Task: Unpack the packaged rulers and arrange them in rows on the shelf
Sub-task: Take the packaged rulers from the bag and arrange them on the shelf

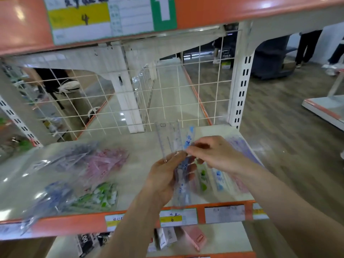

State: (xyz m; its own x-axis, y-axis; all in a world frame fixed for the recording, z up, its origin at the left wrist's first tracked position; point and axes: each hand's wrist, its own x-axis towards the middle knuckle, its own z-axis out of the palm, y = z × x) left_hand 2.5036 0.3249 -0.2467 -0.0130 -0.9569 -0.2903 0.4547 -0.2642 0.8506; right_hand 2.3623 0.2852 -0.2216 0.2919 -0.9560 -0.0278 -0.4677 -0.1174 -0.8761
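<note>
My left hand [165,175] grips a clear plastic pack of rulers [181,185] above the white shelf [141,146]. A transparent ruler [168,136] sticks up out of the pack's top. My right hand [214,153] pinches a ruler with a blue print [189,139] at the pack's opening. On the shelf under my right wrist lie loose rulers side by side: a green-printed ruler [202,179], a blue-printed ruler [219,180], and a purple ruler [243,148] further right. Motion blur hides fine detail.
Bags of packed rulers lie on the shelf's left half: purple-grey [74,157], pink [106,162], blue [54,196], green [96,198]. A wire grid [130,101] backs the shelf. Orange price rail [223,214] at front. Boxes sit on the lower shelf [193,237]. People stand beyond.
</note>
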